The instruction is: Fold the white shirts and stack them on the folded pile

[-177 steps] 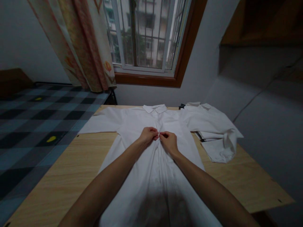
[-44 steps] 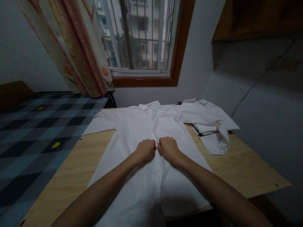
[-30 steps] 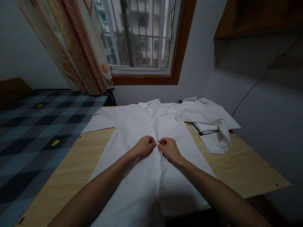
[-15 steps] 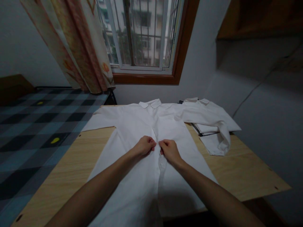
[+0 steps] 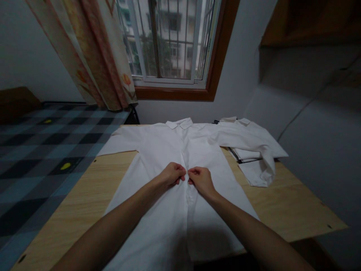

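A white long-sleeved shirt lies front side up, its collar at the far edge of the wooden board and its sleeves spread to both sides. At the middle of its front opening, my left hand pinches one edge of the fabric. My right hand pinches the facing edge, fingertips almost touching those of the left. Any button between the fingers is too small and covered to make out. Below the hands the two front edges run close together toward me.
The wooden board carries the shirt. At its back right, a stack of folded white garments lies partly under the right sleeve. A bed with a checked cover adjoins on the left. Behind are a curtain and a barred window.
My right hand has shifted slightly left, so the fingertips of both hands are closer together. The front edges below them have drawn nearer to each other.
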A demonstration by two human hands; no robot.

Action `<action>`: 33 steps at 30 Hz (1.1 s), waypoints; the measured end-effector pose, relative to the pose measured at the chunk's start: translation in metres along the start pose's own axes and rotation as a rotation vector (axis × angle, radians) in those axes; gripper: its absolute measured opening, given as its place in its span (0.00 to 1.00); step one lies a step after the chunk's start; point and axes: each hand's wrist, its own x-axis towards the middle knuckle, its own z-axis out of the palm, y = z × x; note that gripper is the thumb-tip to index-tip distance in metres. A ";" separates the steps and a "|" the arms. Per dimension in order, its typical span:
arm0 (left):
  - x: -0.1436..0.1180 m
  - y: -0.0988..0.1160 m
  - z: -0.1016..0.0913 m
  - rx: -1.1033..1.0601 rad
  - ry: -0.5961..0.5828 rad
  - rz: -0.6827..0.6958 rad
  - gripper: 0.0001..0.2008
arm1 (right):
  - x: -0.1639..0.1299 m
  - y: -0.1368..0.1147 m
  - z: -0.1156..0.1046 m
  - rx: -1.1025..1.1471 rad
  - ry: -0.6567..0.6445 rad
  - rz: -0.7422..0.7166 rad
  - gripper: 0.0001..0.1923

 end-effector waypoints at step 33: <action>-0.001 -0.003 0.003 0.490 0.166 0.301 0.10 | 0.000 -0.011 -0.003 -0.184 -0.036 -0.003 0.07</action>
